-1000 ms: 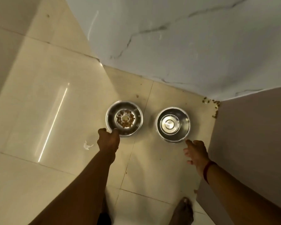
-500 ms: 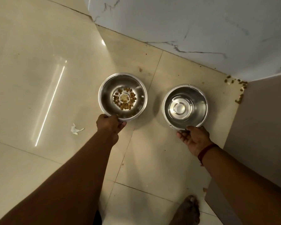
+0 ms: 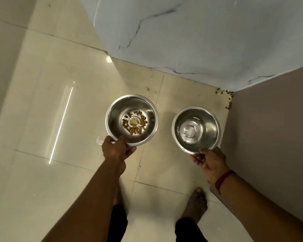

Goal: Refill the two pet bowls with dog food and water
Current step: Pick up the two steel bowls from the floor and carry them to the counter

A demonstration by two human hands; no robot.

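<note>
Two steel pet bowls are held above the beige tiled floor. The left bowl (image 3: 148,109) holds a thin ring of brown kibble (image 3: 135,123) around its centre. My left hand (image 3: 116,149) grips its near rim, thumb inside. The right bowl (image 3: 212,123) holds a little clear water that ripples. My right hand (image 3: 209,162), with a red thread at the wrist, pinches its near rim from below.
A white marble wall (image 3: 199,37) stands behind the bowls and a grey panel (image 3: 273,137) closes the right side. Spilled kibble (image 3: 227,98) lies in the corner. A white scrap (image 3: 99,141) lies on the floor by my left hand. My bare feet (image 3: 195,203) stand below.
Both hands reached the bowls, closed on their near rims and lifted them off the floor toward me. The water in the right bowl now ripples.
</note>
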